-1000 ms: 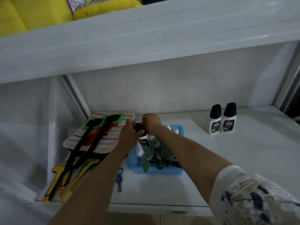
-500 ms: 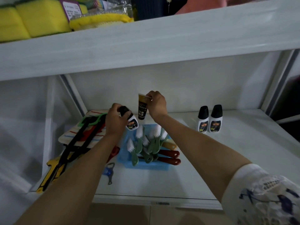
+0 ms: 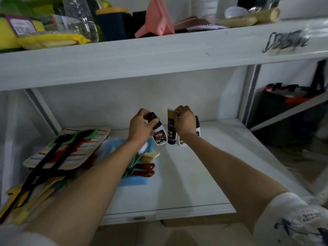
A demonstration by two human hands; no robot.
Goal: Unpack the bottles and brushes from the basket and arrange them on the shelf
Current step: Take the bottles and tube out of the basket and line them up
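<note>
Left hand (image 3: 140, 127): fingers curled round a white bottle (image 3: 159, 134) with a black cap, tilted, its base at the shelf (image 3: 204, 174). Right hand (image 3: 184, 122): pinching the top of a dark tube (image 3: 171, 129) standing just right of that bottle; another white bottle (image 3: 197, 128) partly hidden behind this hand. Blue basket (image 3: 134, 181) below the left hand, brushes (image 3: 143, 170) inside

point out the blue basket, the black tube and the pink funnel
blue basket (image 3: 134, 181), head view, near front wall
black tube (image 3: 171, 132), head view, lower body
pink funnel (image 3: 157, 23), head view, cone side
</note>
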